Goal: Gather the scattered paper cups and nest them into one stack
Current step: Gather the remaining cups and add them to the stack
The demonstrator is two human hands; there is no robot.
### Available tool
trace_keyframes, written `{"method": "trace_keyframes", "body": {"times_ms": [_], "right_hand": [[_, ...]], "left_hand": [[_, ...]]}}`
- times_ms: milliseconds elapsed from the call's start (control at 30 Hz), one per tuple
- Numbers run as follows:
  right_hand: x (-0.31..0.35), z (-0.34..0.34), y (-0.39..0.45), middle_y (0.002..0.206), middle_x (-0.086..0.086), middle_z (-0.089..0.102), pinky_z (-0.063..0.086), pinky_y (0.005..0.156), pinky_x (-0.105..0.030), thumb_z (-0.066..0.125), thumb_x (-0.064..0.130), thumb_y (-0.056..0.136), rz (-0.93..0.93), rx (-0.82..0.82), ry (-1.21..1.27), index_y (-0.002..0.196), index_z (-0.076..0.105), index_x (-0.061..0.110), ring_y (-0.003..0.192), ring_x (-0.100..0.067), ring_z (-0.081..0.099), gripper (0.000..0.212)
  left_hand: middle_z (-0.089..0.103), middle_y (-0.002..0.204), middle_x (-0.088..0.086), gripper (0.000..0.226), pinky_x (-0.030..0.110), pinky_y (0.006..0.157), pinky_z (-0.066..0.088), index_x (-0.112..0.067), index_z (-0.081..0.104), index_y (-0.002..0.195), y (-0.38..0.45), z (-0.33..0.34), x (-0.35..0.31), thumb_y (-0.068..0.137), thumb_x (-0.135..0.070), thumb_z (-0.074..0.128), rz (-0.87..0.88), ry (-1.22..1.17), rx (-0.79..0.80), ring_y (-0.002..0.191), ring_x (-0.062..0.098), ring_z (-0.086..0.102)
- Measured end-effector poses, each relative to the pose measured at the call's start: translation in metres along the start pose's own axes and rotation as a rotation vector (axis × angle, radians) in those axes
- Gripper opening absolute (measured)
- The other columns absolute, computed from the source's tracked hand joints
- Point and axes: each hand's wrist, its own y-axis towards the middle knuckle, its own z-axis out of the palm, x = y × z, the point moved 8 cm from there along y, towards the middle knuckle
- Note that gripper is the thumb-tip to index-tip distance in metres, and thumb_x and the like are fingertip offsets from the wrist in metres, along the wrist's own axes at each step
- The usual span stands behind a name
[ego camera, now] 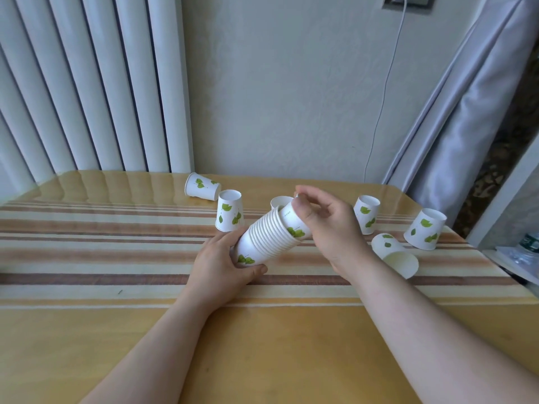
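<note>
A tilted stack of nested white paper cups point(262, 240) with green leaf prints hangs just above the table's middle. My left hand point(224, 258) grips its lower end. My right hand point(326, 225) holds the topmost cup point(293, 221), which sits partly inside the stack. Loose cups lie around: one on its side at the back point(202, 186), one upside down point(229, 209), another partly hidden behind the stack point(278, 202), two upside down at the right point(367, 214) point(425, 233), and one on its side near my right wrist point(395, 255).
The table point(262, 345) is yellow wood with a striped runner point(87, 258) across it. A white radiator point(87, 83) and a wall stand behind. A grey curtain point(466, 126) and a shelf with a bottle point(529, 243) are at the right.
</note>
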Motion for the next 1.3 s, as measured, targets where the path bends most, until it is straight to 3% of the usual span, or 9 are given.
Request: {"method": "trace_keyframes", "body": {"times_ms": [100,167,267,433,600,700,867,933,1300], "right_hand": [[-0.01,-0.002,0.01,0.129,0.017,0.074,0.056,0.094,-0.018,0.055,0.067,0.096,0.016,-0.094,0.077,0.123,0.07,0.05,0.123,-0.002,0.068,0.035],[-0.027,-0.008,0.024,0.131,0.016,0.069,0.051,0.084,-0.02,0.057,0.035,0.107,0.084,-0.191,-0.007,0.129,0.069,0.044,0.127,-0.012,0.065,0.027],[-0.062,-0.001,0.049,0.16,0.004,0.049,0.046,0.082,-0.023,0.065,0.005,0.096,0.271,-0.128,-0.212,0.158,0.048,0.043,0.139,-0.018,0.053,0.075],[-0.095,0.045,0.062,0.174,0.008,0.028,0.059,0.091,-0.039,0.087,0.024,0.075,0.37,0.199,-0.273,0.171,0.009,0.049,0.146,-0.026,0.049,0.126],[-0.108,0.031,0.053,0.143,0.013,0.062,0.057,0.089,-0.034,0.082,0.049,0.075,0.313,-0.071,-0.26,0.165,0.032,0.048,0.123,-0.015,0.063,0.103],[-0.122,0.007,0.037,0.142,0.003,0.068,0.059,0.106,-0.054,0.083,0.053,0.068,0.325,-0.263,0.028,0.158,0.047,0.033,0.128,-0.025,0.068,0.099],[-0.111,-0.019,0.037,0.108,0.002,0.086,0.068,0.075,-0.039,0.076,0.044,0.098,0.328,-0.321,0.732,0.126,0.072,0.024,0.102,-0.024,0.083,0.034],[-0.091,-0.019,0.037,0.112,0.001,0.085,0.067,0.076,-0.035,0.073,0.045,0.099,0.28,-0.24,0.838,0.128,0.071,0.023,0.102,-0.021,0.083,0.036],[-0.066,0.015,0.016,0.102,0.009,0.081,0.061,0.073,-0.031,0.088,0.041,0.065,0.125,-0.036,0.348,0.118,0.065,0.026,0.093,-0.011,0.076,0.059]], "left_hand": [[0.064,0.106,-0.027,0.068,0.019,0.082,0.044,-0.052,0.064,0.131,-0.001,-0.002,0.004,0.069,-0.046,0.092,-0.031,-0.054,-0.015,0.103,-0.002,0.059],[0.067,0.105,-0.024,0.061,0.019,0.08,0.047,-0.05,0.064,0.127,-0.001,-0.002,0.008,0.07,-0.047,0.087,-0.068,-0.092,-0.018,0.101,-0.004,0.061],[0.069,0.103,-0.018,0.05,0.027,0.076,0.053,-0.051,0.061,0.115,0.0,0.001,0.013,0.069,-0.042,0.081,-0.13,-0.145,-0.019,0.095,0.0,0.064],[0.071,0.102,-0.015,0.048,0.027,0.072,0.048,-0.049,0.062,0.111,0.002,0.001,0.018,0.066,-0.038,0.076,-0.174,-0.181,-0.037,0.094,0.001,0.065],[0.068,0.105,-0.013,0.049,0.042,0.084,0.055,-0.043,0.063,0.112,0.001,-0.004,0.018,0.064,-0.036,0.072,-0.189,-0.167,-0.076,0.104,0.018,0.063],[0.065,0.107,-0.011,0.052,0.047,0.09,0.054,-0.041,0.063,0.114,0.001,-0.007,0.016,0.063,-0.038,0.07,-0.189,-0.133,-0.103,0.107,0.02,0.06],[0.061,0.108,-0.016,0.058,0.032,0.083,0.048,-0.047,0.062,0.121,0.001,-0.006,0.016,0.064,-0.039,0.071,-0.208,-0.106,-0.103,0.104,0.002,0.057],[0.06,0.11,-0.018,0.061,0.025,0.079,0.046,-0.048,0.061,0.124,0.001,-0.004,0.014,0.064,-0.039,0.072,-0.204,-0.087,-0.075,0.102,-0.003,0.057],[0.056,0.117,-0.026,0.073,0.011,0.081,0.04,-0.05,0.058,0.137,0.004,0.001,0.012,0.067,-0.043,0.08,-0.109,-0.011,-0.038,0.11,-0.012,0.054]]}}
